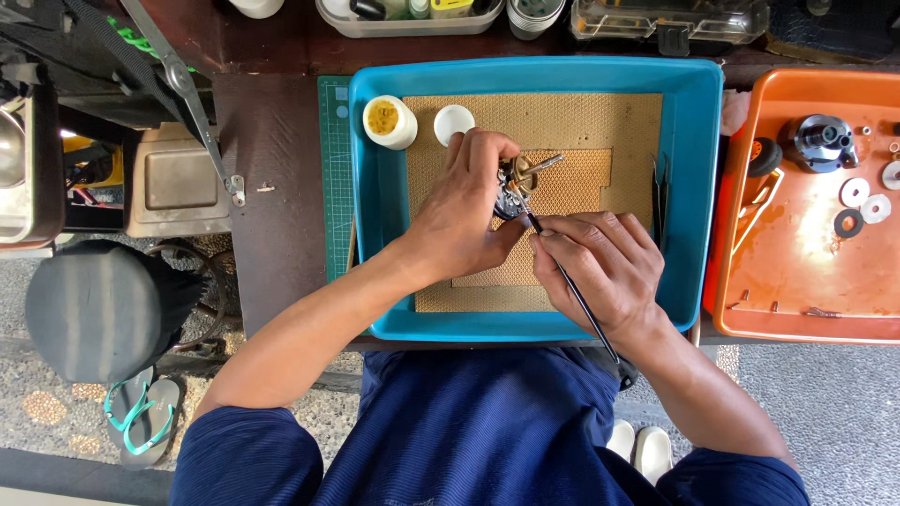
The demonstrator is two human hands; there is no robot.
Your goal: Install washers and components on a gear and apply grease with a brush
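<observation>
At the frame's centre, over the blue tray (375,234), the left hand (464,220) is closed around a small metal mechanism (516,187), likely rigid, dense and fiddly, while the right hand (600,262) pinches a thin brush (572,286) against it.

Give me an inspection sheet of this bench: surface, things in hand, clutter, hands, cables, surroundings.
Surface: blue tray lined with a tan mat, on a dark bench.
Job's things: small metal part in the left hand; thin brush in the right hand, tip at the part.
Clutter: open jar and white lid in the tray; tweezers by its right wall.
Grips: both hands closed on their things.
Cables: nothing seen.
Surroundings: orange tray with washers and a round metal piece; sandals on the ground.
</observation>
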